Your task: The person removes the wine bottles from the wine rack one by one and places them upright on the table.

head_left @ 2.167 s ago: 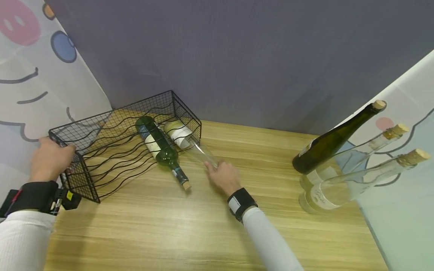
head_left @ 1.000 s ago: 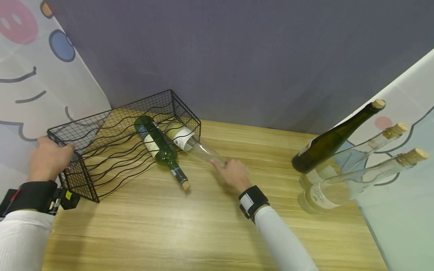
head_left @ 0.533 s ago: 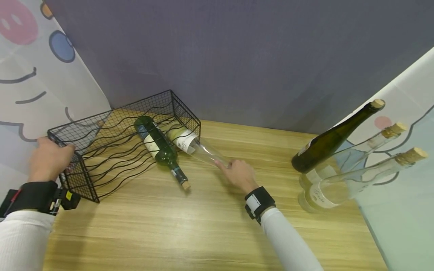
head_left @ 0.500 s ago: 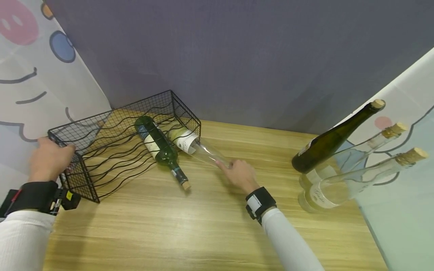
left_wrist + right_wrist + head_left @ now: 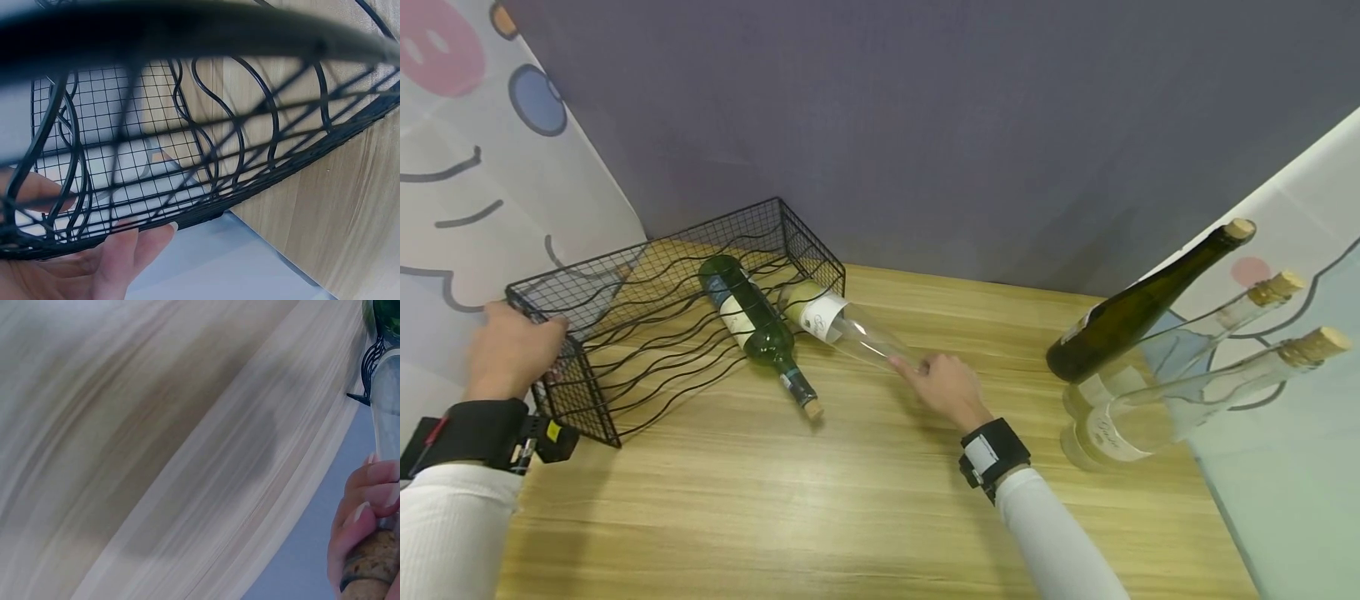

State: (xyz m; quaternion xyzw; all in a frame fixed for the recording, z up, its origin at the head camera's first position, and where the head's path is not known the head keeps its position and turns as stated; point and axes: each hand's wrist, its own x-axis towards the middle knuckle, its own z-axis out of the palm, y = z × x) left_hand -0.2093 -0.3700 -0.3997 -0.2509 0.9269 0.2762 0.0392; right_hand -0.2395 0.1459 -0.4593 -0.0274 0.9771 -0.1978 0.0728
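Note:
My left hand (image 5: 512, 350) grips the near-left end of a black wire wine rack (image 5: 591, 387); in the left wrist view its fingers (image 5: 119, 256) wrap the mesh edge. My right hand (image 5: 947, 387) holds the neck of a clear glass wine bottle (image 5: 868, 337) with a white label. That bottle's base end lies within the rack's right end, its neck pointing out front-right. The right wrist view shows its cork (image 5: 372, 565) beside my curled fingers. Just left of it, a dark green wine bottle (image 5: 767, 342) lies across the rack's wavy wires, corked neck sticking out in front.
At the right of the wooden table (image 5: 820, 517) stand a tall dark green corked bottle (image 5: 1131, 308) and two clear corked bottles, the nearer one (image 5: 1138, 425) bearing a white label. A grey panel (image 5: 925, 142) rises behind, with printed sheets at both sides.
My right hand has moved right and toward me, drawing the clear bottle partway out of the rack's front. My left hand and the dark green bottle in the rack have stayed in place.

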